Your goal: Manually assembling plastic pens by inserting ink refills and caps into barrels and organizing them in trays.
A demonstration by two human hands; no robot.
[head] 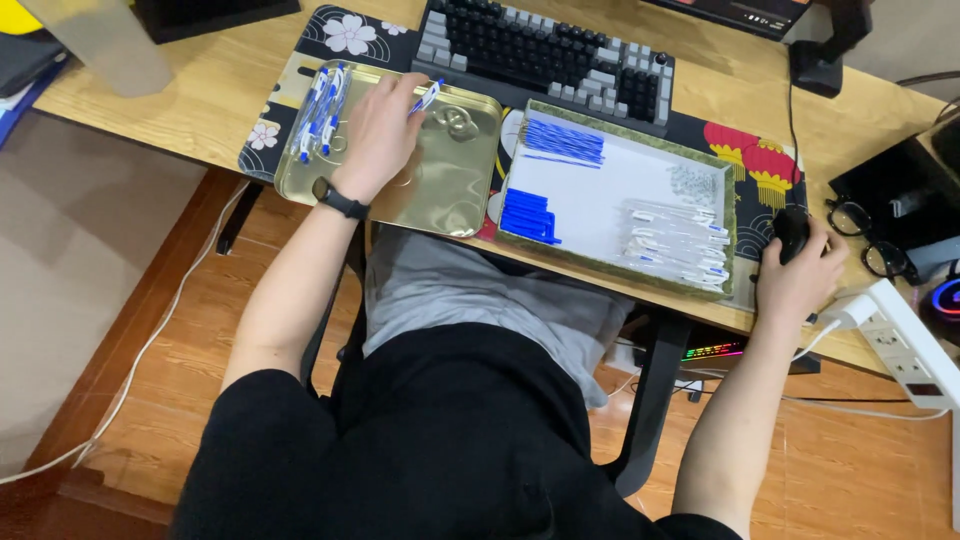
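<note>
Near the upper middle of the frame the left hand [378,130] pinched a finished blue-and-white pen [427,97] between its fingertips, holding it just above the gold metal tray [455,185]. At the left end of that tray lay a small heap of assembled pens [322,108], so a modest share of the work looked done. Right of it, the shallow white-lined tray [600,185] held the parts that seemed left: a fan of blue refills [563,141] at its upper left, a stack of blue caps [527,215] at its lower left, a cluster of small springs [694,184] at upper right, and a good many clear barrels [676,240] at lower right. Judging by those piles, far more pens remained to be put together than lay finished. At the right of the frame the right hand [797,275] rested curled over a black mouse [792,231], gripping no pen part. A keyboard [550,55] sat above both trays.
</note>
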